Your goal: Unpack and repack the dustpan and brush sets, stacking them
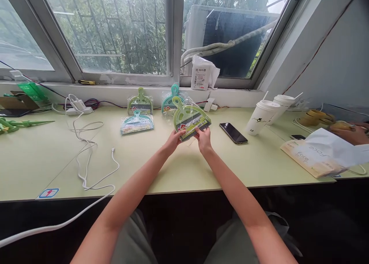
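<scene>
A green dustpan and brush set [190,119] in clear wrap is held tilted above the table by both hands. My left hand [173,141] grips its lower left edge, and my right hand [204,137] pinches the lower right edge. Behind it, a teal set [170,100] leans at the window ledge, partly covered by the held one. To the left, another green set [140,102] stands against the ledge, with a blue-teal set [137,124] lying in front of it.
A black phone [233,133] lies right of my hands, near two white cups [261,116]. A tissue pack [319,152] sits at the right edge. White cables [86,152] run across the left side. A white package [203,74] stands on the ledge.
</scene>
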Motion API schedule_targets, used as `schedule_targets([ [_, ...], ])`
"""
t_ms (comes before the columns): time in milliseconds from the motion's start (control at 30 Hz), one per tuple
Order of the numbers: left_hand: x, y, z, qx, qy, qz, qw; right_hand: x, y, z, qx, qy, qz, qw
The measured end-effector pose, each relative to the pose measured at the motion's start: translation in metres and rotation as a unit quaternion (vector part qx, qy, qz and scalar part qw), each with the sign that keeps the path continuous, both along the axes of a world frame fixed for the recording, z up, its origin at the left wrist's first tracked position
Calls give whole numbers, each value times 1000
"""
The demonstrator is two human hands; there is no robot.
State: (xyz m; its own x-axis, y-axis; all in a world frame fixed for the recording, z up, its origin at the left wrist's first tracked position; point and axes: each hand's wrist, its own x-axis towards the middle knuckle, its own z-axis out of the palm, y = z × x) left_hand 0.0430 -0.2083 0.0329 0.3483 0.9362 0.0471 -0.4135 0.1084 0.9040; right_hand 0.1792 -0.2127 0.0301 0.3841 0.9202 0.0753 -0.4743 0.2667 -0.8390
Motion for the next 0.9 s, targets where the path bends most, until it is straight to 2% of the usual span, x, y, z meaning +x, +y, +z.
schedule_targets([
  [100,4,-7,0,-1,23,-93,995,3,1,0,15,2,-11,1000],
  [167,5,-7,0,3,24,-112,993,5,1,0,26,3,-6,1000],
  [300,0,3,0,57,-18,6,998,4,3,-1,29,-14,16,999],
  [367,-3,8,-2,80,-19,35,996,3,3,-3,23,-28,22,999],
  [500,-6,8,-7,92,39,22,995,5,3,-4,14,-36,19,999],
  [633,-6,3,-6,98,94,46,990,10,4,-3,5,-44,41,998],
  [800,-9,0,-2,107,92,21,990,10,5,-3,-8,-41,58,997],
  [900,-11,3,-2,96,79,32,992,11,7,-1,-31,-31,81,996],
])
